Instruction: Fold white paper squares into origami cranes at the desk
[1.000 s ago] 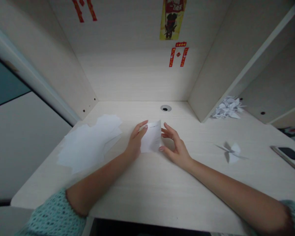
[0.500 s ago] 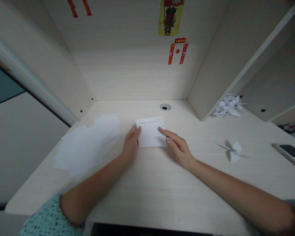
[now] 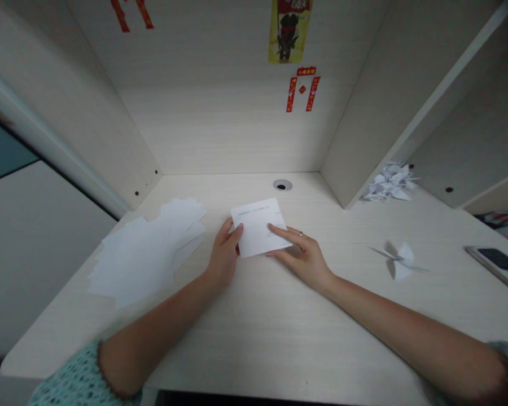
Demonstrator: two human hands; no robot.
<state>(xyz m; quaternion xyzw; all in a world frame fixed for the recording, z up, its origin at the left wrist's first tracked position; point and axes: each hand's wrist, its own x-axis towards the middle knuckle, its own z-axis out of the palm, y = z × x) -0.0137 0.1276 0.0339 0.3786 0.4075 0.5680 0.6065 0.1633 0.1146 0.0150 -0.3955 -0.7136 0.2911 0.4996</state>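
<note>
A small, roughly square sheet of white paper (image 3: 258,230) with faint printed lines lies tilted in front of me on the desk. My left hand (image 3: 225,251) is closed on its left edge, the thumb on top and the fingers beneath. On the right side, my right hand (image 3: 302,251) rests with the index finger extended over the sheet; its thumb is stretched along the lower edge. Left of the hands is a spread pile of white paper sheets (image 3: 144,256). Off to the right stands a folded paper piece (image 3: 401,261) with pinwheel-like blades.
A heap of folded white paper (image 3: 390,181) sits beyond the upright divider (image 3: 376,101). A phone (image 3: 497,265) lies at the right. A round cable hole (image 3: 283,185) is near the back panel, which carries red and yellow stickers (image 3: 290,31).
The square sheet has turned slightly, its lower right corner now farther right. My right thumb has moved from above the sheet's edge down to its lower edge, the fingers spreading.
</note>
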